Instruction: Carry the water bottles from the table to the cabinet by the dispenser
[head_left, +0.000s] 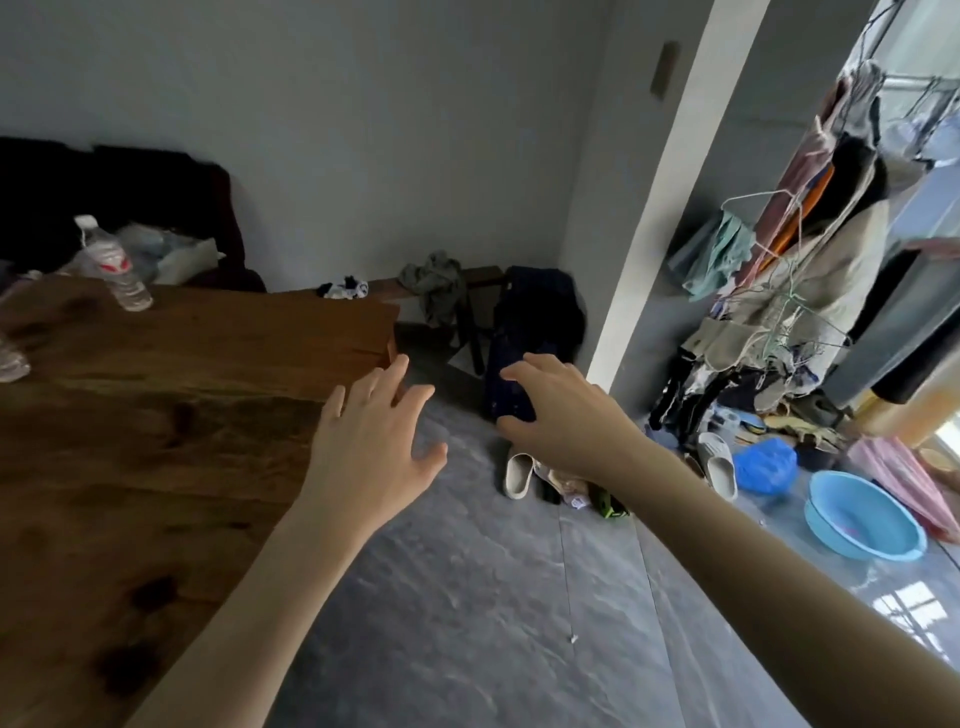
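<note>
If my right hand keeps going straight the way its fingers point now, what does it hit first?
Probably the dark garment draped by the bench: the right hand, open and empty, points up and left toward it, above the floor. Depth is unclear from this single view, so there may be a gap between them.

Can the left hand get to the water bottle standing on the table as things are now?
Probably yes. The left hand is open and holds nothing, and only bare table lies between it and the water bottle, though the bottle stands far off, so a long reach seems needed.
</note>
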